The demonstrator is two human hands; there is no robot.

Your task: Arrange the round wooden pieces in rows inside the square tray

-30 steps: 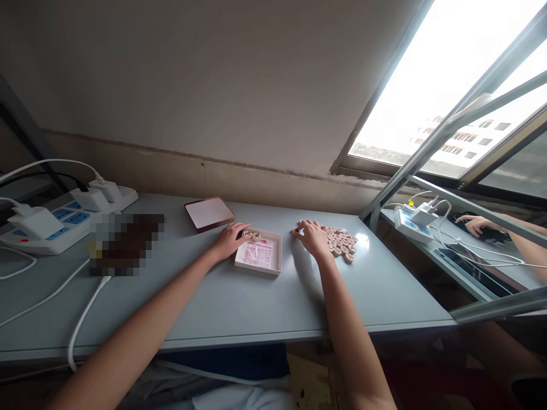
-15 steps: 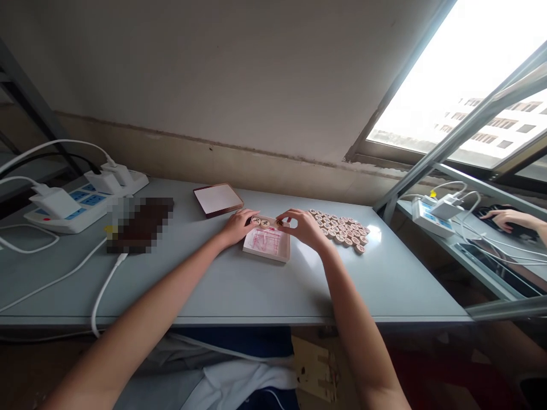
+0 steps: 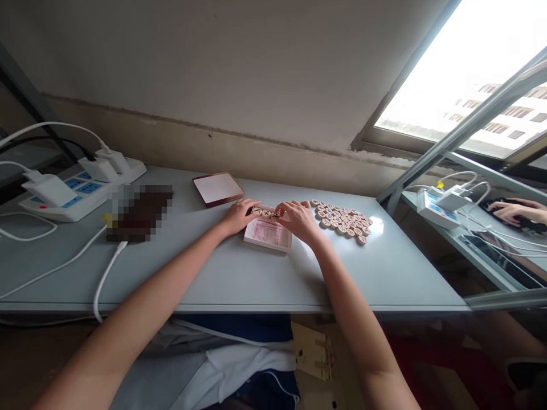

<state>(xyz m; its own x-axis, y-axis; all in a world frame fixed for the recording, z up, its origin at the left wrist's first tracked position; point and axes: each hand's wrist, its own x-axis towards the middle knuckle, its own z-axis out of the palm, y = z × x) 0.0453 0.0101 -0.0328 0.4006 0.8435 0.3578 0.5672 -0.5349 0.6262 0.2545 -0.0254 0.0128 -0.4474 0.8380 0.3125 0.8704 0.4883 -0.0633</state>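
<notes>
A shallow white box (image 3: 268, 244) with a red-lined sheet inside lies on the grey desk. Along its far side stands a short row of round wooden pieces (image 3: 266, 214) with black characters. My left hand (image 3: 239, 217) rests at the box's far left corner, fingers curved against the left end of the row. At the right end, my right hand (image 3: 298, 220) pinches a round piece (image 3: 276, 216) between thumb and fingers. Several more round pieces (image 3: 342, 219) lie flat in a cluster to the right of my right hand.
The box lid (image 3: 217, 189) lies behind my left hand. A power strip (image 3: 85, 191) with chargers, white cables and a blurred dark object (image 3: 141, 215) occupy the left. Another person's hand (image 3: 515, 210) is at the far right, beyond the metal frame.
My right hand has moved slightly left, bringing its piece against the row in the box. My left hand stays at the row's end. The view has tilted a little.
</notes>
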